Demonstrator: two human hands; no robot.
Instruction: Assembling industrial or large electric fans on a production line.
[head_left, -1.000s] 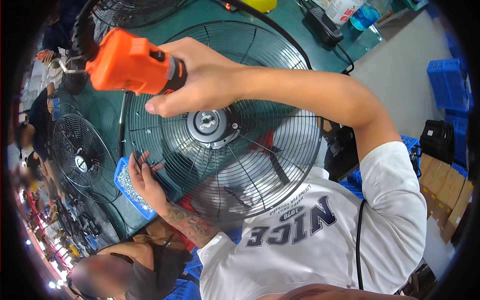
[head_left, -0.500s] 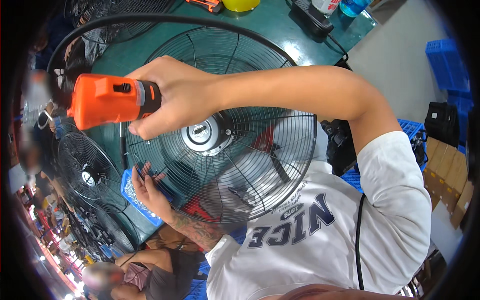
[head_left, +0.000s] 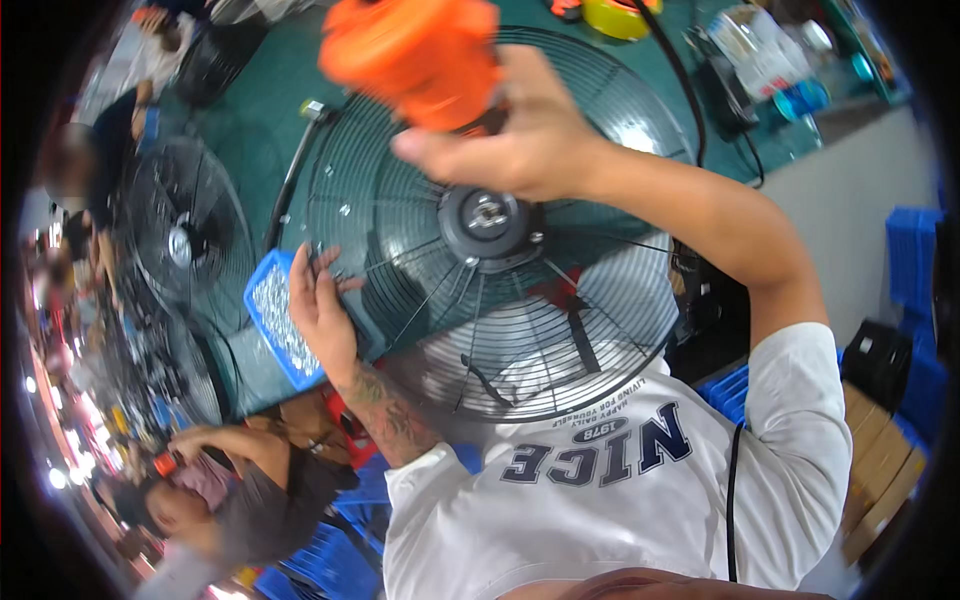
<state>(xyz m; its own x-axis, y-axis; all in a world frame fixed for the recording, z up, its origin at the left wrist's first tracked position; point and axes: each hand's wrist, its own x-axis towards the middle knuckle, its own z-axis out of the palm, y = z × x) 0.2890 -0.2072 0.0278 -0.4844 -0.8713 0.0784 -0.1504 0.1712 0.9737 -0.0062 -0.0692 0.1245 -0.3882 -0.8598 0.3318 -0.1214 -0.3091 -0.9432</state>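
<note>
So the big round fan guard (head_left: pixel 500 230) lies flat on the green bench. Right hand (head_left: pixel 520 135) is wrapped tight around an orange power driver (head_left: pixel 415 50), held just above the guard's upper rim. Left hand (head_left: pixel 320 305) rests spread open on the guard's left edge, gripping nothing, right beside a blue tray of screws (head_left: pixel 275 325)

Second black wire-grille fan (head_left: pixel 190 235) at left, yellow tape roll (head_left: pixel 617 17) up top, stacked blue plastic crates (head_left: pixel 912 265) far rt, brown cardboard boxes (head_left: pixel 877 465) below.
</note>
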